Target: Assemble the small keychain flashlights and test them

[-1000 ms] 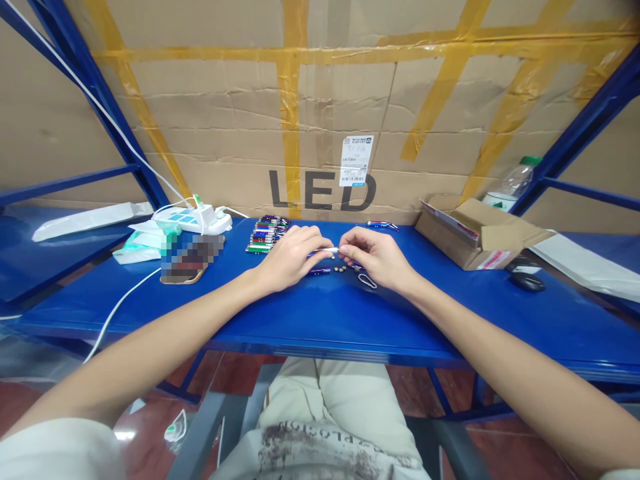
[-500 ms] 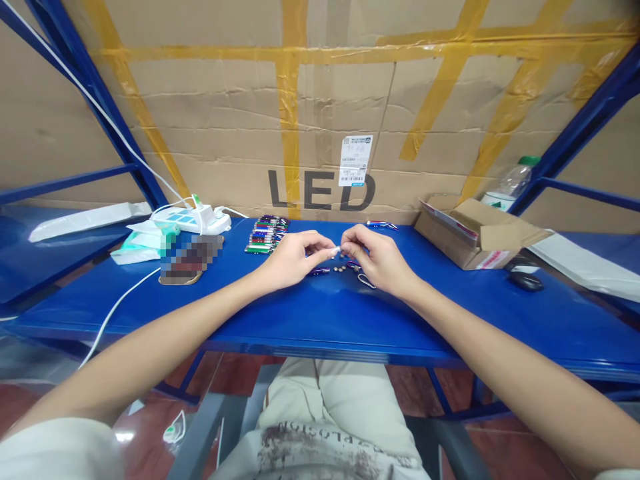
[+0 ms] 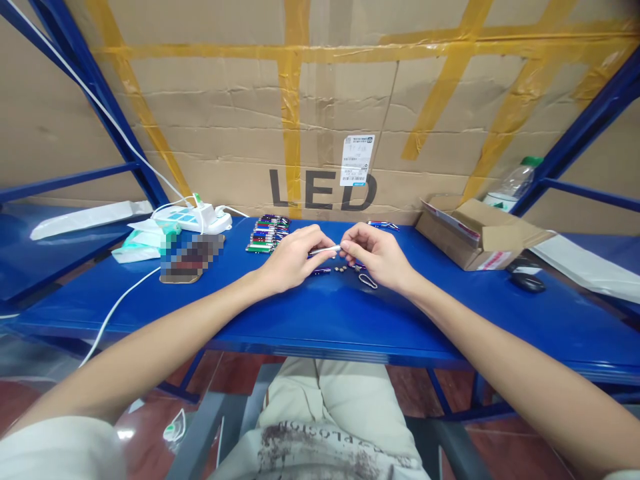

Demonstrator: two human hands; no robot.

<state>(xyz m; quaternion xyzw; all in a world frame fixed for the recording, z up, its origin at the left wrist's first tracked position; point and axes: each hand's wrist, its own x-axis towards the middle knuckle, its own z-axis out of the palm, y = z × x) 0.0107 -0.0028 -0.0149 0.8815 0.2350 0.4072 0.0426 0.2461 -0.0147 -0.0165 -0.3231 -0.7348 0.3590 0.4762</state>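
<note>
Over the blue table, my left hand (image 3: 295,259) pinches a slim silver tube (image 3: 327,250) between thumb and fingers. The thumb and forefinger of my right hand (image 3: 373,252) are closed at the tube's right end, and its tip is hidden there. Below the hands lie a short purple metal tube (image 3: 321,271), several small round button-like pieces (image 3: 341,269) and a silver carabiner clip (image 3: 367,281). Beyond my left hand, several coloured pen-shaped metal pieces (image 3: 266,235) lie in a stacked row, partly covered by the hand.
A power strip (image 3: 193,219), a green-and-white packet (image 3: 145,241) and a blurred phone-like object (image 3: 190,261) are on the left. An open cardboard box (image 3: 480,233) and a black mouse (image 3: 527,282) stand right. More pen-shaped pieces (image 3: 383,225) lie at the back by the cardboard wall (image 3: 225,133).
More of the silver tube shows between my hands, now lying nearly level. My right hand has shifted slightly, uncovering more of the carabiner clip.
</note>
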